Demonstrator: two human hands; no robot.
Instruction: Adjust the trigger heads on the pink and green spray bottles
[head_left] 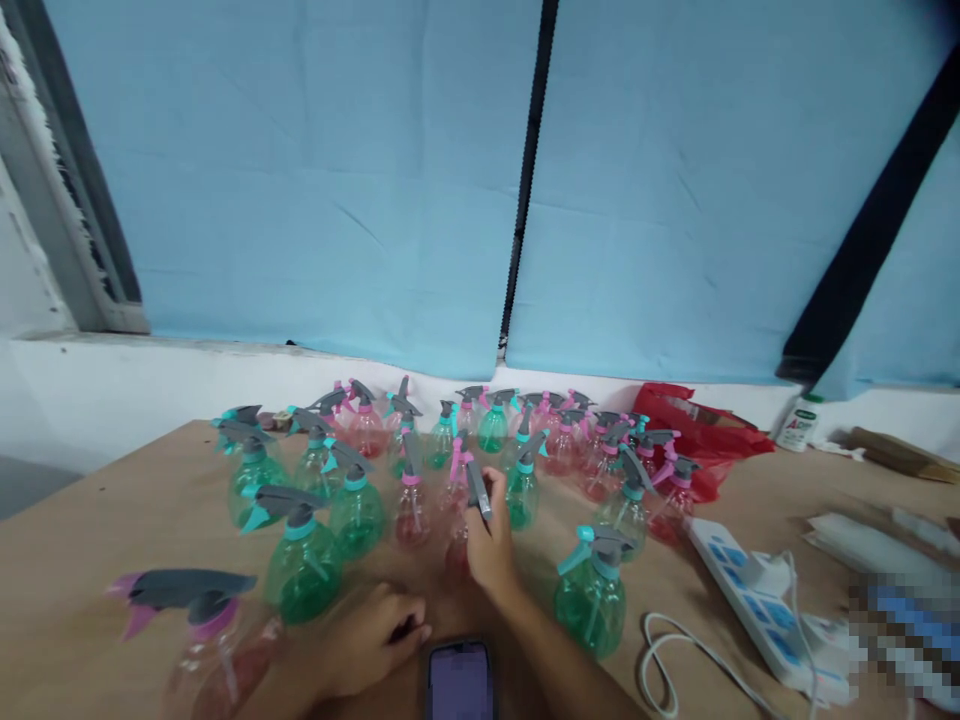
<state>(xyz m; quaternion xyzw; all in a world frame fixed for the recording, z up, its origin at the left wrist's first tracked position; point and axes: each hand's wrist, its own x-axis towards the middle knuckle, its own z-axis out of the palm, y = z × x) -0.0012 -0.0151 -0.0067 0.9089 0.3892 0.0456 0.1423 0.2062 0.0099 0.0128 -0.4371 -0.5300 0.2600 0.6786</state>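
My right hand (491, 545) is wrapped round the neck and grey trigger head of a pink spray bottle (458, 553), which stands among the others; the hand hides part of it. Low over the table, my left hand (382, 637) is loosely curled with nothing seen in it, slightly blurred. A green spray bottle (304, 575) with a turquoise trigger stands just beyond it. Another pink spray bottle (217, 670) is partly behind my left forearm. To the right of my right forearm is a green spray bottle (591, 605).
Several more pink and green spray bottles stand in rows toward the wall. A phone (459, 680) lies at the table's front edge. On the right are a power strip (750, 600) with a white cable, a red plastic bag (697, 435) and a white bottle (800, 424).
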